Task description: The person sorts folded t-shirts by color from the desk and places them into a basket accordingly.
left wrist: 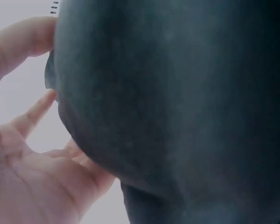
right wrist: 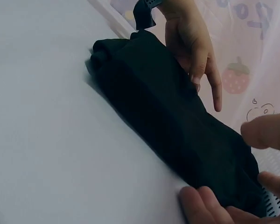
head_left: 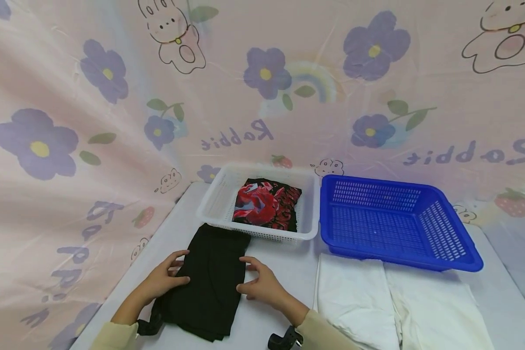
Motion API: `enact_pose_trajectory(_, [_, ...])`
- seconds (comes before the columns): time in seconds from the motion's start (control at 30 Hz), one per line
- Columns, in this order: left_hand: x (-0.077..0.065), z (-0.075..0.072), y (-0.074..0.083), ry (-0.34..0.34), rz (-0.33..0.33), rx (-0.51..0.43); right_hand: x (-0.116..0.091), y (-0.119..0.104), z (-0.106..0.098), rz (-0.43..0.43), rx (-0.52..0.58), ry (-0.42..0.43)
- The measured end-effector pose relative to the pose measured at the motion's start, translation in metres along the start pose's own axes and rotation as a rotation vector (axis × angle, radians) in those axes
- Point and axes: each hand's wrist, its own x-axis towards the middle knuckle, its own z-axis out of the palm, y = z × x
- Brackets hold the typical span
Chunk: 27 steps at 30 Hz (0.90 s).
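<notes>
A folded black garment (head_left: 207, 287) lies on the white table in front of the white basket. My left hand (head_left: 164, 277) is at its left edge, thumb tip over the fabric and fingers spread along the side. Across from it, my right hand (head_left: 262, 284) touches the right edge with its fingertips, thumb and index finger apart. In the left wrist view the black cloth (left wrist: 168, 102) fills most of the picture, its edge by the fingertips. The right wrist view shows the thick folded bundle (right wrist: 163, 116) between both hands.
A white basket (head_left: 308, 235) behind the garment holds a folded black-and-red patterned garment (head_left: 267, 204). To its right stands a blue basket (head_left: 398, 260). Two folded white garments, a left one (head_left: 354, 296) and a right one (head_left: 437, 306), lie in front. A printed curtain (head_left: 227, 107) hangs behind.
</notes>
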Motion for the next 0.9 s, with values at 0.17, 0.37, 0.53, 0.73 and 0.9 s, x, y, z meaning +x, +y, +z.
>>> enact_pose_trajectory(0.17, [-0.003, 0.001, 0.003, -0.026, -0.017, -0.004, 0.005, 0.001, 0.005, -0.03, -0.003, -0.024])
enact_pose_trajectory(0.37, [-0.004, 0.005, 0.005, -0.079, -0.027, -0.031, 0.012, 0.005, 0.007, -0.1, -0.118, -0.037])
enact_pose_trajectory(0.53, [-0.004, 0.008, 0.004, -0.083, -0.031, -0.022, 0.017, 0.006, 0.009, -0.168, -0.203, -0.062])
enact_pose_trajectory(0.73, [-0.005, 0.01, 0.007, -0.084, -0.031, 0.011, 0.016, 0.006, 0.013, -0.141, -0.078, -0.102])
enact_pose_trajectory(0.9, [-0.005, 0.013, 0.014, -0.116, -0.018, 0.014, 0.014, 0.008, 0.013, -0.129, -0.028, -0.13])
